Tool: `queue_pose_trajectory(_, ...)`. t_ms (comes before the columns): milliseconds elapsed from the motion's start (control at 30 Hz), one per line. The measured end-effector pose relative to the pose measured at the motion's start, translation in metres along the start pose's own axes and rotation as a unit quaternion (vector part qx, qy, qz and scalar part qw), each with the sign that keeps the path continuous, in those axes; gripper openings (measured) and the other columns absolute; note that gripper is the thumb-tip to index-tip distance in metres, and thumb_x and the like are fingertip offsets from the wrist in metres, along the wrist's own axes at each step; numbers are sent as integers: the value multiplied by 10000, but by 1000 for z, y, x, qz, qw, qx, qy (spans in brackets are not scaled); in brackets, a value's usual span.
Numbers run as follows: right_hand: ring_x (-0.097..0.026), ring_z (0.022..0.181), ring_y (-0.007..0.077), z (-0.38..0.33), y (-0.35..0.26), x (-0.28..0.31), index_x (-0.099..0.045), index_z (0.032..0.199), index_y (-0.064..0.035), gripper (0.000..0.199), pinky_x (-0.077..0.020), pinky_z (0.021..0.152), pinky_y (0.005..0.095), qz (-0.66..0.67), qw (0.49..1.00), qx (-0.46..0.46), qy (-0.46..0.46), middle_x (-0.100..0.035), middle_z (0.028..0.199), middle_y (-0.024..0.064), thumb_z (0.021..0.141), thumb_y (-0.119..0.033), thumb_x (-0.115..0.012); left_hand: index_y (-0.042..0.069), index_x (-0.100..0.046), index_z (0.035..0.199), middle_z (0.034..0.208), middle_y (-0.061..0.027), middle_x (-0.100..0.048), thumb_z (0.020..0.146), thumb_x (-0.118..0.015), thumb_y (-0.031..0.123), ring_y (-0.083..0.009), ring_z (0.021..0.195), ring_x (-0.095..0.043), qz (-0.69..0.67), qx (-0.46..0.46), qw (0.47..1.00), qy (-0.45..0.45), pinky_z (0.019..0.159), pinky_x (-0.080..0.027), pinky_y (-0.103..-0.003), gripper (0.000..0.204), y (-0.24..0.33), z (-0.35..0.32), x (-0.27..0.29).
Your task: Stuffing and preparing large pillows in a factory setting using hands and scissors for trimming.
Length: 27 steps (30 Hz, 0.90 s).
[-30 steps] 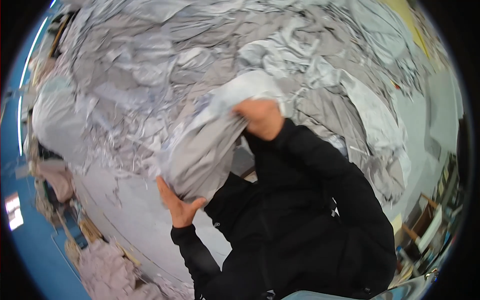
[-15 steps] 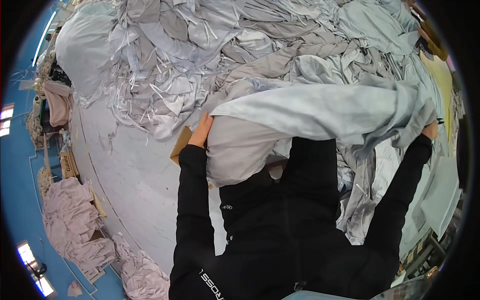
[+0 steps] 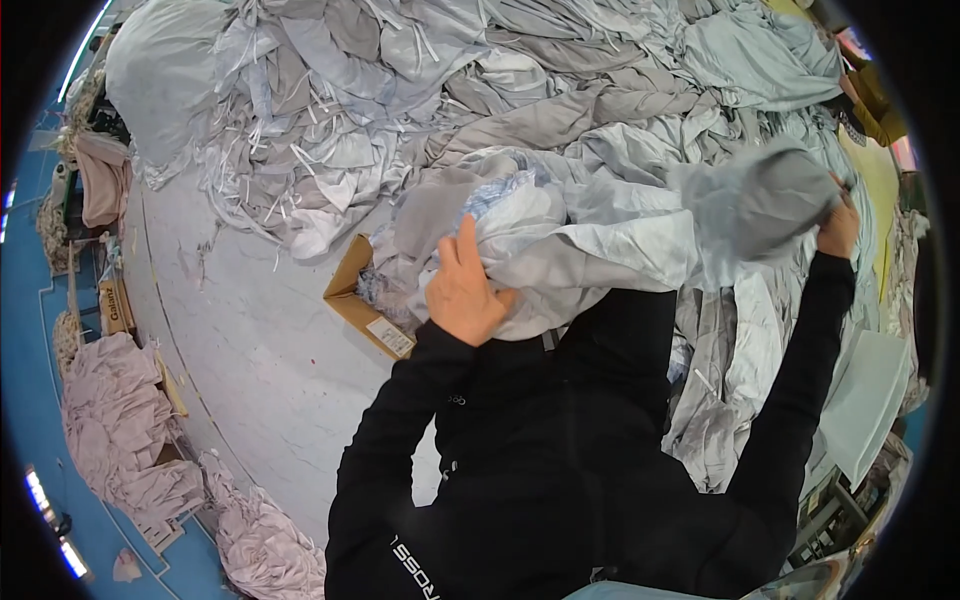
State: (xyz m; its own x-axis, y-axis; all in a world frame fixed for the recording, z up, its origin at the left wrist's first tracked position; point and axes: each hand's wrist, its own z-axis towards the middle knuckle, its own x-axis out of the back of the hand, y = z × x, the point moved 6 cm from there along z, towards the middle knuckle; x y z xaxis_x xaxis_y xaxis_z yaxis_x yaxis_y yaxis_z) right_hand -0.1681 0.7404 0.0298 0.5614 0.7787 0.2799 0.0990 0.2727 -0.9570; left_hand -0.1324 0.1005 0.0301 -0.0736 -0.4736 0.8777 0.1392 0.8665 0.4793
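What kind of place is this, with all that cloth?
Probably a cloth workshop or laundry: there's a huge grey and pale-blue cloth heap, a broad pale worktop, and more pinkish cloth at the left.

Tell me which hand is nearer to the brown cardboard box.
Left. The left hand is just right of the cardboard box, spread over pale crumpled cloth; the right hand is much farther to the right, holding grey fabric.

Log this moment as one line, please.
left hand: open, on cloth; right hand: holding cloth; cardboard box: near left hand; fabric heap: ahead
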Motion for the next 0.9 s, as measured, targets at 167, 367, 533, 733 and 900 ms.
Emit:
queue_pose_trajectory(167, -424, 483, -2, -62, -47, -133, -652, 1036, -39, 225, -268, 416, 167, 72, 994, -39, -66, -630, 797, -34, 829, -47, -563, 15, -545, 1149, 852, -82, -640, 711, -683, 63, -279, 769, -639, -96, -63, 988, -104, 688, -488, -342, 462, -11, 23, -25)
queue_pose_trajectory(367, -379, 497, 3, -121, -64, -191, -646, 1017, -25, 209, -257, 449, 177, -44, 976, -25, -211, -624, 774, -31, 815, -55, -604, 9, -618, 996, 911, -34, -651, 825, -582, -12, -109, 810, -627, -696, 88, 701, -130, 714, -499, -254, 176, 30, 26, -9)
queue_pose_trajectory(533, -284, 467, -11, -179, -100, -173, -471, 1281, 29, 466, -223, 407, 147, 199, 977, -19, -80, -573, 1199, 207, 826, -31, -554, 11, -580, 1088, 993, -55, -632, 841, -596, 29, -132, 871, -621, -866, 83, 440, -224, 754, -511, -271, 248, 94, 53, -15)
queue_pose_trajectory(733, -334, 500, 11, -237, -115, -161, -428, 1315, 58, 641, -265, 453, 147, 264, 948, 165, -60, -555, 1224, 193, 838, -320, -628, 36, -620, 929, 826, -23, -646, 725, -674, -13, -123, 755, -621, -876, -59, 388, -280, 699, -498, -266, 217, 199, 65, 17)
queue_pose_trajectory(900, -308, 445, 3, -247, -146, -146, -522, 1233, 37, 447, -233, 401, 162, 221, 964, 128, -75, -637, 1060, 169, 894, -255, -533, 16, -618, 803, 687, -51, -617, 686, -661, 41, -92, 635, -565, -562, -360, 601, -439, 589, -436, -267, 127, 203, -22, 18)
